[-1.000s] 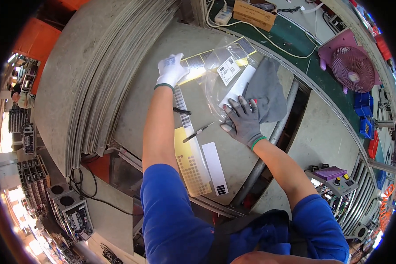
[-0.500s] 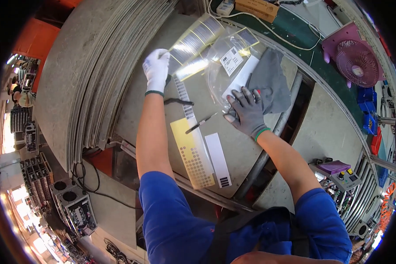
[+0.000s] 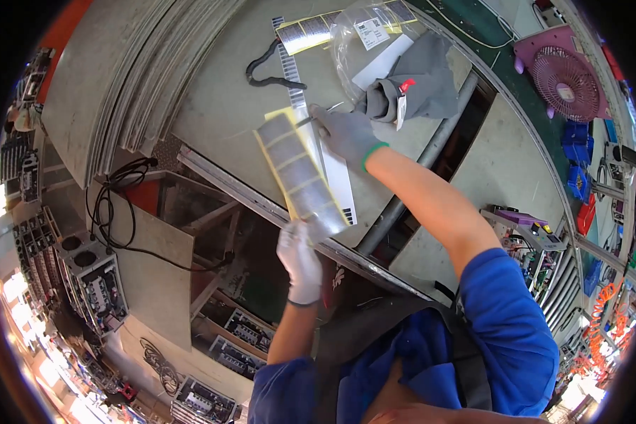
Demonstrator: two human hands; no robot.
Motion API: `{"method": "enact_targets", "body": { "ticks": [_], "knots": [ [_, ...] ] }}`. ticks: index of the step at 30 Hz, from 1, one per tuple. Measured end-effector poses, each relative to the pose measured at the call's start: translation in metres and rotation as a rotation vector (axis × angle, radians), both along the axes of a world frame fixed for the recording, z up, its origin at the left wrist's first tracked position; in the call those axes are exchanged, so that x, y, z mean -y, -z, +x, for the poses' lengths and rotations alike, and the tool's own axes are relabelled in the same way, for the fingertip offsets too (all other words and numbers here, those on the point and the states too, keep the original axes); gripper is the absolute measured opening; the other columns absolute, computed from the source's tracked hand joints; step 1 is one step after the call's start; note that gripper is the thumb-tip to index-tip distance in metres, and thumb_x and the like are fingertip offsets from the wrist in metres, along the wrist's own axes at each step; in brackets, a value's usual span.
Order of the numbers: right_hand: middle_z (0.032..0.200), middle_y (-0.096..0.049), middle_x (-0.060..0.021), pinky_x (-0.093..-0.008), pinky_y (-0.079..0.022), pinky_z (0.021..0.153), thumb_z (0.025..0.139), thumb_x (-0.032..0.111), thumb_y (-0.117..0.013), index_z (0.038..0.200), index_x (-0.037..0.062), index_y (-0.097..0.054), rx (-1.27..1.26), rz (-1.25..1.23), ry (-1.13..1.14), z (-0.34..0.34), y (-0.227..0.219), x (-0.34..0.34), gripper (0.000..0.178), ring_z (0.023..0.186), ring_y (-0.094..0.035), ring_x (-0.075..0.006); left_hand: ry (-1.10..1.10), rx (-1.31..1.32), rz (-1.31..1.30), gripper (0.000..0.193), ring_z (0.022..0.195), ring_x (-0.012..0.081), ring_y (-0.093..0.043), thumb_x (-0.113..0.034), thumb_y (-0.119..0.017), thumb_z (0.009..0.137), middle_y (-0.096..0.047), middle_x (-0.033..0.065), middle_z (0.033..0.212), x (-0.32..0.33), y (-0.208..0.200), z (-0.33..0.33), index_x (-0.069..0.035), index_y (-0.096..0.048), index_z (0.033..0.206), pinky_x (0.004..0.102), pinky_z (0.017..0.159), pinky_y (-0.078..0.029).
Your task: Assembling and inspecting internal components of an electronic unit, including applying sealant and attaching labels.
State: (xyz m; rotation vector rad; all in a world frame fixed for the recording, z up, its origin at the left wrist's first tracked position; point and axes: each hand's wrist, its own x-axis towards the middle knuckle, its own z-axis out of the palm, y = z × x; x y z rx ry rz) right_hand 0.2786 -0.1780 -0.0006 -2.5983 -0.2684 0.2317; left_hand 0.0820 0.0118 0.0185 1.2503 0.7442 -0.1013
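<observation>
My left hand [image 3: 300, 260], in a white glove, pinches the near end of a sheet of silver labels on yellow backing [image 3: 298, 166]. The sheet slants over the table's near edge and covers most of the yellow sheet beneath. My right hand [image 3: 345, 133], in a grey glove, is closed around a slim black pen-like tool [image 3: 304, 122]; its thin tip shows beyond the fingers. Below that hand is a white strip with black marks [image 3: 340, 185]. A long barcode-like label strip [image 3: 290, 71] runs away from me, with a bent black cord-like piece [image 3: 263, 81] beside it.
More silver labels [image 3: 311, 32] lie at the far side, partly under a clear plastic bag [image 3: 343, 53] with a white label. A grey cloth [image 3: 424, 78] is bunched at right. Stacked metal sheets [image 3: 131, 78] stand left; a pink fan [image 3: 565, 78] stands far right.
My left hand has come from the far labels to the near edge, bringing a label sheet. My right hand has left the grey cloth and taken hold of the black pen-like tool. The view has shifted.
</observation>
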Motion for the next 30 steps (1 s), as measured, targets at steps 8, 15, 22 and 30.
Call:
{"method": "enact_targets", "body": {
  "ticks": [8, 15, 22, 30],
  "knots": [
    [0.099, -0.072, -0.0193, -0.049, -0.053, 0.084, 0.096, 0.035, -0.054, 0.113, 0.01, -0.065, -0.152, 0.163, 0.266, 0.011, 0.007, 0.009, 0.032, 0.096, -0.069, -0.0389, 0.067, -0.125, -0.073, 0.017, 0.09, 0.0089, -0.061, -0.009, -0.064, 0.1, -0.068, 0.0039, 0.101, 0.015, 0.023, -0.071, 0.004, -0.066, 0.111, 0.0234, 0.081, -0.05],
    [0.092, -0.072, -0.0121, -0.0436, -0.053, 0.082, 0.09, 0.037, -0.069, 0.108, 0.0116, -0.064, -0.078, 0.253, 0.501, -0.031, -0.022, 0.064, 0.031, 0.092, -0.071, -0.0328, 0.955, -0.105, 0.726, 0.033, 0.069, 0.0308, -0.07, -0.03, -0.067, 0.093, -0.071, 0.0126, 0.076, -0.01, -0.029, -0.01, -0.003, -0.067, 0.113, 0.0421, 0.072, -0.055],
    [0.098, -0.069, -0.0143, -0.0424, -0.053, 0.082, 0.091, 0.026, -0.067, 0.121, 0.0133, -0.059, 0.129, 0.349, 0.475, -0.015, 0.01, 0.05, 0.033, 0.093, -0.069, -0.0336, 1.377, 0.948, 1.124, 0.055, 0.132, 0.0339, -0.046, -0.033, -0.067, 0.088, -0.055, 0.0166, 0.138, 0.052, -0.003, 0.059, -0.007, -0.056, 0.136, 0.0511, 0.111, -0.032],
    [0.081, -0.057, -0.0014, -0.0283, -0.049, 0.066, 0.09, 0.015, -0.07, 0.123, 0.0082, -0.059, -0.098, 0.794, 0.495, -0.085, -0.072, 0.082, 0.035, 0.074, -0.056, -0.0091, 1.418, 0.727, 1.316, 0.073, 0.146, 0.0325, -0.032, -0.045, -0.068, 0.086, -0.04, 0.0135, 0.154, 0.065, 0.031, 0.067, -0.011, -0.048, 0.147, 0.0557, 0.119, -0.02]
  ]
}}
